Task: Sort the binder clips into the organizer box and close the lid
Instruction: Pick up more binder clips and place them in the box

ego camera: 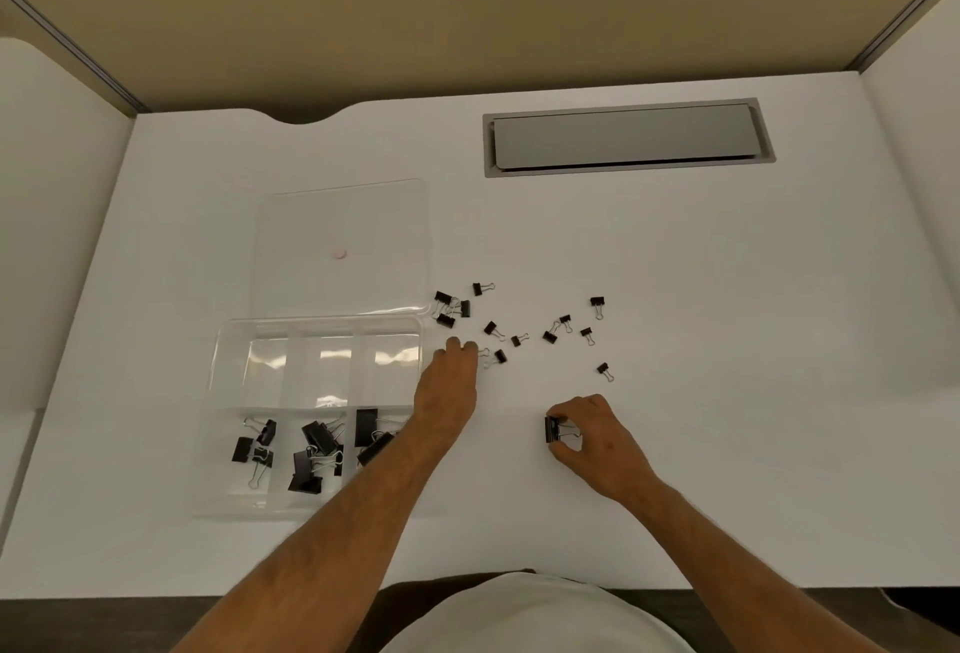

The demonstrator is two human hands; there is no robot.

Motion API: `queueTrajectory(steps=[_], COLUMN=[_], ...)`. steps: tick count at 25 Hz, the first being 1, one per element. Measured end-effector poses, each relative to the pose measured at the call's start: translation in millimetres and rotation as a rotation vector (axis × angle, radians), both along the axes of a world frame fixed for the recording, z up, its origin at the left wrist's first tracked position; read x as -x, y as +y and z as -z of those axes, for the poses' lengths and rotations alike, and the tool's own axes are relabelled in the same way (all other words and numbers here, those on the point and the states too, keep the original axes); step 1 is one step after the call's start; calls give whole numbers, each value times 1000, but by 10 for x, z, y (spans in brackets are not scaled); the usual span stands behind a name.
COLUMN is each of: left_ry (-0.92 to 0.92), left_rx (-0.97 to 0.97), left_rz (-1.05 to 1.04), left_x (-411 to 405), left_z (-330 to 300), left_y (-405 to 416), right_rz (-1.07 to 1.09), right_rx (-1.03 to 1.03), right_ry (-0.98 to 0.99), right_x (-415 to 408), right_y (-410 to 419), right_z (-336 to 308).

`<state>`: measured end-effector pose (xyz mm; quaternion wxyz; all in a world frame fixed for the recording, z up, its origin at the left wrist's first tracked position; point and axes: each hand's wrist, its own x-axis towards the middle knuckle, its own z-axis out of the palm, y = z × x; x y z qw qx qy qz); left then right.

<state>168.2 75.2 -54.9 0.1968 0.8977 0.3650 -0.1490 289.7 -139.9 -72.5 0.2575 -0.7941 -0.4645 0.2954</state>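
Pinching a larger black binder clip (pixel 552 429) between thumb and fingers, the right hand (pixel 597 439) has its grip closed on that clip just above the white worktop (pixel 727 444), right of centre. Left hand (pixel 449 382) reaches forward past the right wall of the clear plastic organizer box (pixel 228 366), knuckles up, fingers curled down onto the worktop beside a small black binder clip (pixel 500 356) — can't tell whether that grip holds anything; fingertips are hidden. Organizer box sits left of centre, open, split into compartments: the three far ones hold nothing visible, the three near ones hold sorted black binder clips (pixel 311 450) in mixed sizes, wire handles sticking out. Clear hinged lid (pixel 343 216) lies flat on the worktop behind the box, with a small pink dot near its middle. Loose small black clips (pixel 566 322) are scattered on the worktop right of the box — a tight bunch (pixel 451 308) near the lid's right corner, others spread apart further right. Grey metal cable hatch (pixel 626 138) is set into the worktop at the back.
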Motion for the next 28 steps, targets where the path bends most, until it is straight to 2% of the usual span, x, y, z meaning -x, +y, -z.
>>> queueTrajectory(steps=[5, 13, 21, 28], left_ry=[-209, -534, -598, -637], left_rx=[106, 181, 160, 165], left_rz=[-108, -240, -308, -326], left_x=[147, 531, 1186, 1734], left_z=[-20, -414, -677, -746], left_y=[-124, -399, -535, -133], right_rz=[10, 58, 38, 42], right_rx=[-10, -90, -127, -137], right_ry=[-7, 3, 26, 80], right_x=[56, 244, 599, 1029], right_y=[3, 14, 274, 817], right_z=[-97, -347, -483, -712])
